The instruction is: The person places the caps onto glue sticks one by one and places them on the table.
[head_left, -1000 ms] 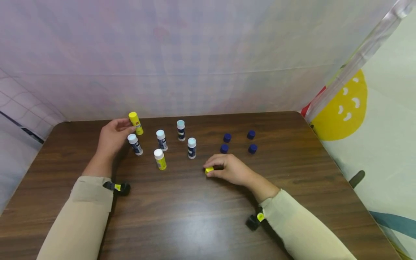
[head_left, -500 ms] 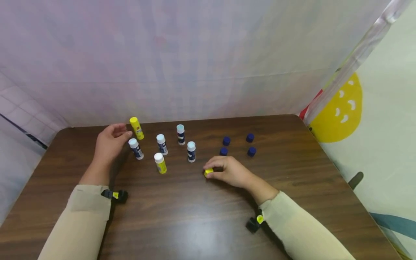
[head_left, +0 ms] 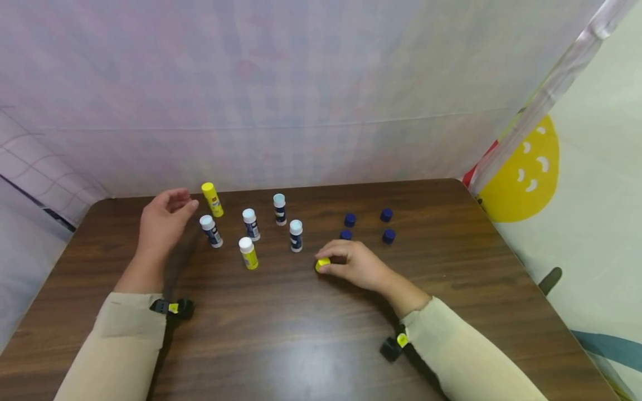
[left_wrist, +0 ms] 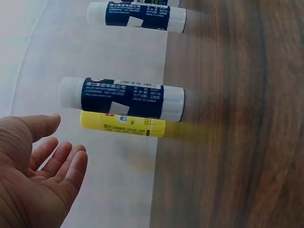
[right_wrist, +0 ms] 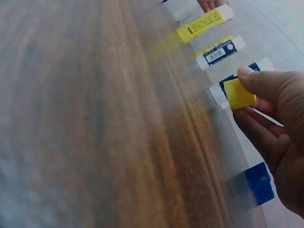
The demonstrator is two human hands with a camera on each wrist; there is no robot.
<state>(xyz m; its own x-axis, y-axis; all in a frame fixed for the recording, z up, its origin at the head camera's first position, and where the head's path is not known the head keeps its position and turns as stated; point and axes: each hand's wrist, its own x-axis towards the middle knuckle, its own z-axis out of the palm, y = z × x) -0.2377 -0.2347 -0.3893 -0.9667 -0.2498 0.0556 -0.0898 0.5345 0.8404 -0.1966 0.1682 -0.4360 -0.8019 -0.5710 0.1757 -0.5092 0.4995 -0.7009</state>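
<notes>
My left hand [head_left: 165,223] hovers over the table's far left with fingers loosely bent and nothing in them. Just right of it stands a yellow glue stick [head_left: 213,200] with a yellow cap on. In the left wrist view that glue stick [left_wrist: 123,124] shows beyond a navy one [left_wrist: 128,99], apart from the fingers. My right hand [head_left: 358,266] pinches a small yellow cap [head_left: 322,265] between thumb and fingers at the table's middle. The right wrist view shows the cap [right_wrist: 239,94] close up. An uncapped yellow glue stick [head_left: 248,253] with a white top stands left of it.
Several navy glue sticks with white tops, one of them a front one [head_left: 296,236], stand upright between the hands. Several dark blue caps, such as one at the right [head_left: 388,236], lie beyond my right hand. A pale curtain [head_left: 311,111] hangs behind the table [head_left: 281,345].
My left hand has let go of the yellow glue stick and drawn back to the left; the stick stays standing. The right hand keeps pinching the yellow cap in about the same place.
</notes>
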